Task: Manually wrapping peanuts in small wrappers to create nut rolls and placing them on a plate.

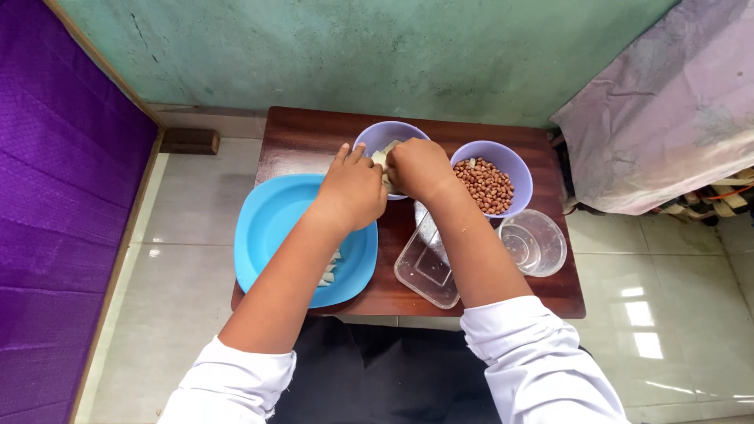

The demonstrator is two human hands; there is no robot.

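Note:
My left hand (351, 188) and my right hand (417, 168) meet over the near rim of a lilac bowl (378, 133) on a small dark wooden table (302, 133). Both hands close on a pale piece of food (383, 157) between them, just above the bowl. A blue square plate (273, 220) lies under my left forearm, with a few pale pieces (331, 271) on it near the front. A second lilac bowl (491, 185) to the right holds peanuts.
A clear rectangular plastic container (428, 271) and a clear round tub (534, 242) sit at the table's right front. A purple cloth (55, 212) hangs at the left, a pale patterned cloth (667, 110) at the right. Tiled floor surrounds the table.

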